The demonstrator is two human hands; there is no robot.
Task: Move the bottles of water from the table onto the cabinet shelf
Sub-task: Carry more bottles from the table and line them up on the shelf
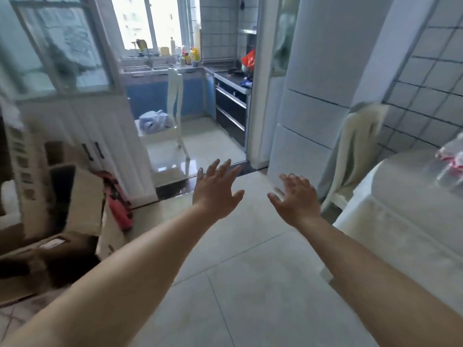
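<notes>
**Both hands empty above the floor, bottles at the worktop's far right edge**

While both bare arms stretch forward over the pale tiled floor (250, 284), the left hand (216, 190) and the right hand (295, 196) hang in the air with fingers spread wide, holding nothing and touching nothing. The two hands are near each other but apart, palms turned down and away.

The bottles of water (451, 164) show only as a blurred clear shape with a red and white label (how many there are cannot be told) at the far right edge of the worktop (400, 196), which is draped in a white cloth and sits at the right of the view. They are well apart from both hands.

A white chair (350, 156) with a pale cloth over its back stands just beside the worktop's far corner. At the left, a white cabinet (87, 128) with dark handles stands behind a heap of cardboard boxes (62, 221). Through the doorway ahead, another white chair (172, 113) carries a bundle of light blue fabric.
</notes>
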